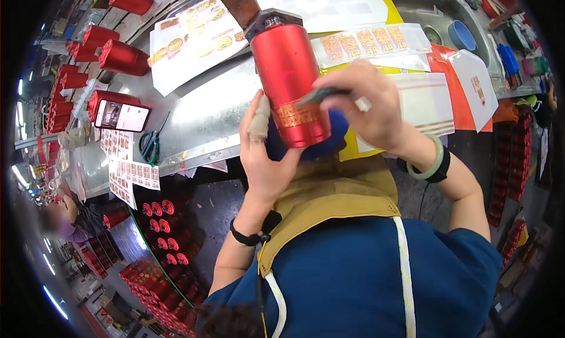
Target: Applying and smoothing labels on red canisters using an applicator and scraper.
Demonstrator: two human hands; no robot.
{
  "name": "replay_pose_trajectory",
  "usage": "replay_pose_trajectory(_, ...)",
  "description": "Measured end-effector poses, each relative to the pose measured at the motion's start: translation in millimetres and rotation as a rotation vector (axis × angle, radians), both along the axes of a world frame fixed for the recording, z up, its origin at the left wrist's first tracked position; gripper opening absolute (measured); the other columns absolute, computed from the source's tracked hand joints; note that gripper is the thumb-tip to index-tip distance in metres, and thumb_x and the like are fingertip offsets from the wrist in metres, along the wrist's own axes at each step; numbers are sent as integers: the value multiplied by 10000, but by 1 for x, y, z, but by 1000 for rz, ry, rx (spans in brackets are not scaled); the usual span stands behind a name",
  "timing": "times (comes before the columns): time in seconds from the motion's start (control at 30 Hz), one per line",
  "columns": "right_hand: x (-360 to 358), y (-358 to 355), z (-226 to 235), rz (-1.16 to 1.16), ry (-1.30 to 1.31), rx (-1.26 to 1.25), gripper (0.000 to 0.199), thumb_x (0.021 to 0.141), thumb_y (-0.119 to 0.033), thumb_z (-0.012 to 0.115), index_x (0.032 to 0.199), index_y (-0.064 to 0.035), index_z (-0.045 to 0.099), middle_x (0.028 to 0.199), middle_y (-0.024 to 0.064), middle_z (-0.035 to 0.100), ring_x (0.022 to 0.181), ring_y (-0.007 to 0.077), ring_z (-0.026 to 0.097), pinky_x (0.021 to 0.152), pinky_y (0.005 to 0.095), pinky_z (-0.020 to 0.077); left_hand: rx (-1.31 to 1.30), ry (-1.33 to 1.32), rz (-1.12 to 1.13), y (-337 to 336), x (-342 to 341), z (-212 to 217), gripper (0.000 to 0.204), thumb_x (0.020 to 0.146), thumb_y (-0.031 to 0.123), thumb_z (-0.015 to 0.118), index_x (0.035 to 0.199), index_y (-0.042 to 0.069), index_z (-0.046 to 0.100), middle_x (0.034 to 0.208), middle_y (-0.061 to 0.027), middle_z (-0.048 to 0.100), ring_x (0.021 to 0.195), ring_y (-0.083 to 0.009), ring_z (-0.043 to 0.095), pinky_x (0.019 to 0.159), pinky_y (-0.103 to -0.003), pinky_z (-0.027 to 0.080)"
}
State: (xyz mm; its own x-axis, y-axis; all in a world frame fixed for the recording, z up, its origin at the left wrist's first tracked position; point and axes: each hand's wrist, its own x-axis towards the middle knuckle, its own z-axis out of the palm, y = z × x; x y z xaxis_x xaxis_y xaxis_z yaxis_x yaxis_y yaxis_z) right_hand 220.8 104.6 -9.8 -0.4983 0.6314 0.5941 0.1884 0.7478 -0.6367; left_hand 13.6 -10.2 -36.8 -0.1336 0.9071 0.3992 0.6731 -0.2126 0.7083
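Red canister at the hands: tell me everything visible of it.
The canister is a smooth, satin-red cylinder, metallic-looking, with rounded edges. A gold decoration sits low on its side. Its narrower dark neck meets a dark metal plate at the far end. It lies slanted, that end toward the upper left, the base nearer the wearer. The left grip rests along its lower left side and base; the right grip brings a dark tool to the decoration, contact unclear.

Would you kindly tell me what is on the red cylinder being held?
On the red cylinder, a gold design shows near the lower end; anything on the far side is hidden.
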Motion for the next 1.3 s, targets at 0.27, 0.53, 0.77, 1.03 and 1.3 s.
replay_pose_trajectory(0.27,20,21,-1,-267,207,-50,211,987,-86,740,1172,-4,682,1008,77,736,885,145,698,802,270,551,100,205,15,1,17,8,874,684,109,957,1480,84,599,1493,-241,508,1302,-423,568,1074,-478,481)
replay_pose_trajectory(0.53,10,11,2,-275,239,-193,205,903,1,778,1099,-9,717,965,71,748,867,161,698,802,295,551,20,561,95,2,45,17,712,721,195,939,1389,259,700,1502,-334,393,1338,-492,475,1068,-503,448)
replay_pose_trajectory(0.77,2,-9,2,122,-4,293,319,737,64,784,1024,-74,777,987,49,772,885,259,680,786,367,539,7,-157,176,0,24,-1,838,681,22,909,1462,15,605,1499,-243,526,1351,-401,558,1130,-460,453)
replay_pose_trajectory(1.03,-22,20,40,-304,-27,342,202,812,-32,768,985,-136,782,948,-5,775,812,208,693,772,338,474,87,-46,125,-4,13,9,800,728,-12,883,1469,-21,581,1345,-189,685,1229,-329,653,1057,-395,523)
replay_pose_trajectory(1.3,2,-22,15,188,-72,354,284,733,-139,800,1016,-157,812,984,-23,765,751,182,564,718,318,425,-13,-144,64,5,9,-4,919,715,79,913,1523,-25,489,1465,-232,581,1351,-372,583,1132,-433,470)
